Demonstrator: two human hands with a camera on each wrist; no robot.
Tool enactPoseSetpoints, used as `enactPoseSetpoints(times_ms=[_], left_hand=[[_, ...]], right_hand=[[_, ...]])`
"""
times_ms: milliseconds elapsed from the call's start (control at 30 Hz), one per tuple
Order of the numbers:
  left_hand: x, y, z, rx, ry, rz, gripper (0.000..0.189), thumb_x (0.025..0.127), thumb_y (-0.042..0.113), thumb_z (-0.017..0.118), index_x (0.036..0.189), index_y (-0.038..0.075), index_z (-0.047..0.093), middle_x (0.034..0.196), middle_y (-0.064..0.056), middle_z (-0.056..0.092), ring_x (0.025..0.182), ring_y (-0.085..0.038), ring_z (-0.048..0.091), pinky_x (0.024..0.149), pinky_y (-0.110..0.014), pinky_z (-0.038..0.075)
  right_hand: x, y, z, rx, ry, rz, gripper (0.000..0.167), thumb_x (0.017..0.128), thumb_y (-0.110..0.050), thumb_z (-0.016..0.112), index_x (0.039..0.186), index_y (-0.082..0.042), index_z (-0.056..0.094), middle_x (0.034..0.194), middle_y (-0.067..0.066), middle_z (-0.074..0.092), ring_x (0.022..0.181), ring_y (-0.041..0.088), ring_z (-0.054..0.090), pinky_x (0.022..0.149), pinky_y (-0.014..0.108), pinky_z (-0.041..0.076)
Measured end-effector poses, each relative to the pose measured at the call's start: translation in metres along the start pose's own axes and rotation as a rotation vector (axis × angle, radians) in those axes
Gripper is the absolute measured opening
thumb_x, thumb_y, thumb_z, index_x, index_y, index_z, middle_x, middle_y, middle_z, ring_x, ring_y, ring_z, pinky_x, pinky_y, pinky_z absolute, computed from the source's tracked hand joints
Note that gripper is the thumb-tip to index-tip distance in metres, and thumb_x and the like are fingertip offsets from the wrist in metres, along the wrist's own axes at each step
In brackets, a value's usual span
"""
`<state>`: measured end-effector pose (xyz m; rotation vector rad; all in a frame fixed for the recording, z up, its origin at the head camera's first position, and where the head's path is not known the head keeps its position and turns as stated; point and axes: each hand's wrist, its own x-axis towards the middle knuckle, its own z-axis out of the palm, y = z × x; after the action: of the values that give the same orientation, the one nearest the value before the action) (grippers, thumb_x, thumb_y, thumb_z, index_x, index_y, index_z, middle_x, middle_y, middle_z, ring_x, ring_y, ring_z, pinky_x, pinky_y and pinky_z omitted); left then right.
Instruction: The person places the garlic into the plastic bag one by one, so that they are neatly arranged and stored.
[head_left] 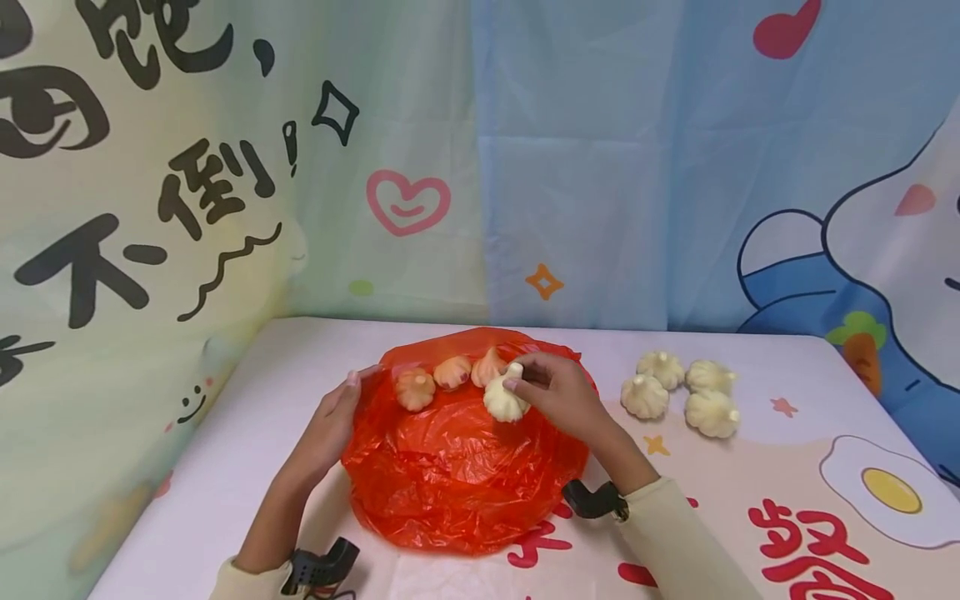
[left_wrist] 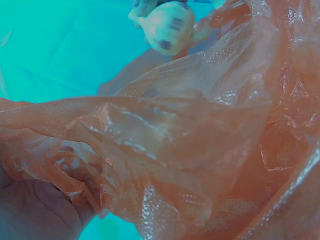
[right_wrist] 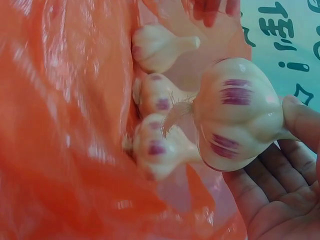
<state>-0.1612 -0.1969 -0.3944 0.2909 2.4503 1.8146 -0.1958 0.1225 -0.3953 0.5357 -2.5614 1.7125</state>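
My right hand (head_left: 558, 396) pinches a garlic bulb (head_left: 506, 398) by its stem, over the red plastic bag (head_left: 465, 467). Close up in the right wrist view, this bulb (right_wrist: 240, 112) is pale with purple streaks and has a tuft of roots. Three more garlic bulbs lie in a row inside the bag's far side, the leftmost bulb (head_left: 415, 389) nearest my left hand (head_left: 330, 433). That hand holds the bag's left edge, and its fingers (right_wrist: 215, 11) show through the thin film in the right wrist view.
Several pale garlic bulbs (head_left: 712, 413) are grouped on the table's right side. The printed tablecloth (head_left: 795, 475) reaches back to a patterned curtain (head_left: 577, 167). Black wrist cameras (head_left: 322, 567) are strapped to both forearms.
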Motion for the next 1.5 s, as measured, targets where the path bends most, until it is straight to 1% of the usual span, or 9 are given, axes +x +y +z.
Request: enactPoseSetpoints(times_ms=[133, 367, 500, 633, 800, 1000, 1167, 1367, 1500], left_hand=[[0.000, 0.000, -0.001, -0.006, -0.001, 0.000, 0.057, 0.106, 0.044, 0.026, 0.147, 0.006, 0.041, 0.146, -0.016, 0.043, 0.127, -0.037, 0.047, 0.098, -0.047, 0.045], [-0.001, 0.000, -0.001, -0.011, -0.005, -0.005, 0.057, 0.106, 0.044, 0.027, 0.147, 0.007, 0.041, 0.146, -0.016, 0.044, 0.127, -0.036, 0.047, 0.098, -0.045, 0.046], [0.000, 0.000, -0.001, -0.020, -0.012, -0.003, 0.058, 0.106, 0.044, 0.026, 0.147, 0.006, 0.041, 0.146, -0.016, 0.044, 0.127, -0.036, 0.047, 0.098, -0.044, 0.046], [0.000, 0.000, -0.001, -0.024, -0.015, 0.000, 0.057, 0.107, 0.044, 0.026, 0.147, 0.005, 0.041, 0.146, -0.016, 0.044, 0.128, -0.036, 0.047, 0.099, -0.045, 0.045], [0.000, -0.002, -0.001, -0.014, -0.014, 0.000, 0.057, 0.106, 0.044, 0.026, 0.147, 0.006, 0.041, 0.146, -0.016, 0.043, 0.128, -0.036, 0.046, 0.099, -0.046, 0.045], [0.001, -0.001, 0.000, -0.021, -0.022, -0.009, 0.056, 0.106, 0.044, 0.026, 0.147, 0.007, 0.042, 0.147, -0.016, 0.043, 0.130, -0.036, 0.045, 0.100, -0.047, 0.043], [0.001, -0.001, 0.000, -0.017, -0.021, -0.014, 0.056, 0.106, 0.044, 0.026, 0.146, 0.008, 0.042, 0.147, -0.015, 0.042, 0.131, -0.035, 0.043, 0.102, -0.048, 0.041], [0.000, -0.001, 0.001, -0.009, -0.021, -0.052, 0.059, 0.105, 0.049, 0.027, 0.148, 0.010, 0.041, 0.148, -0.013, 0.042, 0.132, -0.034, 0.043, 0.101, -0.047, 0.042], [0.000, 0.000, 0.000, 0.003, -0.019, -0.049, 0.058, 0.105, 0.047, 0.027, 0.147, 0.010, 0.041, 0.148, -0.014, 0.042, 0.133, -0.035, 0.042, 0.102, -0.049, 0.040]], right_hand=[[0.004, -0.002, 0.011, -0.014, -0.020, 0.006, 0.023, 0.089, -0.014, 0.072, 0.109, -0.004, 0.067, 0.101, 0.005, 0.067, 0.098, 0.023, 0.066, 0.085, 0.037, 0.055], [0.012, -0.005, 0.026, 0.000, -0.060, 0.051, 0.025, 0.089, -0.020, 0.073, 0.110, -0.008, 0.068, 0.104, 0.002, 0.068, 0.101, 0.023, 0.065, 0.085, 0.037, 0.055], [0.017, 0.000, 0.035, 0.020, -0.078, 0.072, 0.021, 0.089, -0.019, 0.073, 0.108, -0.009, 0.068, 0.103, 0.002, 0.067, 0.101, 0.021, 0.065, 0.088, 0.037, 0.054], [0.020, 0.009, 0.045, 0.062, -0.098, 0.062, 0.022, 0.090, -0.016, 0.072, 0.108, -0.004, 0.068, 0.104, 0.004, 0.066, 0.102, 0.023, 0.065, 0.089, 0.036, 0.053], [0.023, 0.016, 0.054, 0.084, -0.090, 0.039, 0.025, 0.089, -0.015, 0.073, 0.108, 0.000, 0.067, 0.104, 0.006, 0.066, 0.102, 0.025, 0.065, 0.088, 0.037, 0.054], [0.025, 0.016, 0.064, 0.093, -0.076, 0.074, 0.027, 0.089, -0.019, 0.074, 0.109, -0.003, 0.068, 0.104, 0.004, 0.067, 0.102, 0.023, 0.065, 0.086, 0.035, 0.055], [0.028, 0.015, 0.074, 0.113, -0.088, 0.071, 0.026, 0.089, -0.020, 0.073, 0.107, -0.002, 0.068, 0.102, 0.004, 0.068, 0.100, 0.023, 0.066, 0.084, 0.034, 0.056], [0.028, 0.014, 0.085, 0.136, -0.081, 0.068, 0.022, 0.088, -0.016, 0.074, 0.103, -0.001, 0.068, 0.097, 0.006, 0.069, 0.094, 0.021, 0.068, 0.080, 0.031, 0.057], [0.029, 0.013, 0.093, 0.177, -0.075, 0.081, 0.025, 0.089, -0.016, 0.073, 0.105, 0.001, 0.067, 0.099, 0.007, 0.068, 0.095, 0.022, 0.067, 0.082, 0.032, 0.056]])
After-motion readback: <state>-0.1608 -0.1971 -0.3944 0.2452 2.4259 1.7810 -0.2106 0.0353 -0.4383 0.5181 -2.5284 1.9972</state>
